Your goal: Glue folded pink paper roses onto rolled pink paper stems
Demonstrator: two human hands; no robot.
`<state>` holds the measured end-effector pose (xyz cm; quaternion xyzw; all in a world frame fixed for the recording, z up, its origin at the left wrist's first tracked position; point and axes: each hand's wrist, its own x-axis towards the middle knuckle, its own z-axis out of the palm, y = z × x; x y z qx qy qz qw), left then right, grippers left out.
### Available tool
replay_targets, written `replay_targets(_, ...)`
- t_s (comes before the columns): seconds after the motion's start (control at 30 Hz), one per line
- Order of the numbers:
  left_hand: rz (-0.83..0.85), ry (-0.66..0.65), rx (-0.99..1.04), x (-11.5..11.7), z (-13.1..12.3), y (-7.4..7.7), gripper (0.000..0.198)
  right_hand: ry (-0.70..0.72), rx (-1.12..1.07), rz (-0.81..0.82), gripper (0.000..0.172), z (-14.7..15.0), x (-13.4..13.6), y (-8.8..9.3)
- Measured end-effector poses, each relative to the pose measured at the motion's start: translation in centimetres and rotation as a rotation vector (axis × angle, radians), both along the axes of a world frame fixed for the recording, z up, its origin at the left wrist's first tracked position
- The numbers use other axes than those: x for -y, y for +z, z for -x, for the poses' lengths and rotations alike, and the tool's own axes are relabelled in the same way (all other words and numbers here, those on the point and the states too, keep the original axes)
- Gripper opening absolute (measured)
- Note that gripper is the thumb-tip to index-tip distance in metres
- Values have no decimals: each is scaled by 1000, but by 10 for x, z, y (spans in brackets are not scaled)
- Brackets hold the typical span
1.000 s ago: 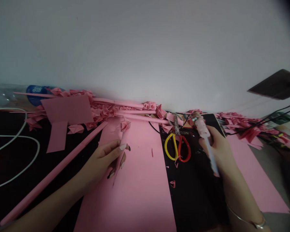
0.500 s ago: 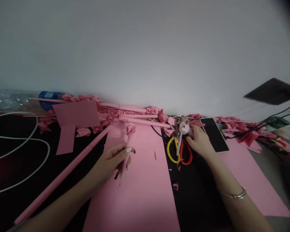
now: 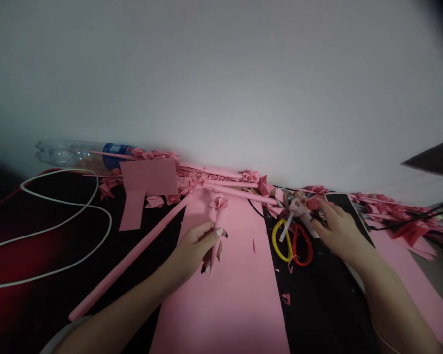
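Note:
In the head view, my left hand [image 3: 203, 243] is closed on a pink paper flower [image 3: 219, 202] by its thin rolled stem, flower end up, above a large pink paper sheet [image 3: 221, 309]. My right hand [image 3: 339, 231] is at the handle of a pale glue gun [image 3: 298, 208], with thumb and forefinger apart. A translucent stick juts from the glue gun toward me. Beside those fingers is a small pink paper piece [image 3: 313, 202]; contact with either is unclear. Scissors [image 3: 291, 246] with one yellow and one red handle lie under the glue gun.
A long pink paper tube [image 3: 129, 255] lies at left beside a white cable [image 3: 105, 231]. Folded flowers and tubes [image 3: 192, 182] are heaped along the wall, near a plastic bottle [image 3: 70, 153]. A dark-screened phone [image 3: 349, 209] and more pink sheets [image 3: 421, 290] are at right.
My right hand has drawn slightly right, off the glue gun's handle, and its fingers have spread. My left hand keeps hold of the flower. The whole view has shifted, moving things rightward in the picture.

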<state>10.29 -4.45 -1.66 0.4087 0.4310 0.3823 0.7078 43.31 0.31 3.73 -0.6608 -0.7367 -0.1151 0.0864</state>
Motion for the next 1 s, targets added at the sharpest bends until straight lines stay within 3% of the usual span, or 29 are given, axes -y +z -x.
replay_targets(0.13,11,35,-25,-1,-1,1,23,146,-211,-35,34,58,8,49)
replay_targets(0.23,10,55,-63,-1,-2,3,22,350,-355,60,22,115,0,67)
replay_targets(0.33,4,54,-88,-1,-3,4,22,561,-360,147,20,168,-23,64)
replay_targets(0.5,-3,61,-103,-2,-4,2,21,775,-216,257,21,236,-58,50)
replay_targets(0.53,-6,60,-103,-2,-4,1,21,778,-178,284,19,247,-61,48)
replay_targets(0.63,-23,52,-125,-3,-5,-2,22,614,-149,283,19,277,-69,39)
replay_targets(0.77,-36,61,-127,-3,-5,-4,26,525,-320,323,17,305,-81,24)
replay_targets(0.83,-40,62,-114,-2,-4,-4,26,550,-381,347,10,315,-87,19)
replay_targets(1.0,-65,62,-118,-1,-3,1,27,743,-545,281,27,327,-90,33)
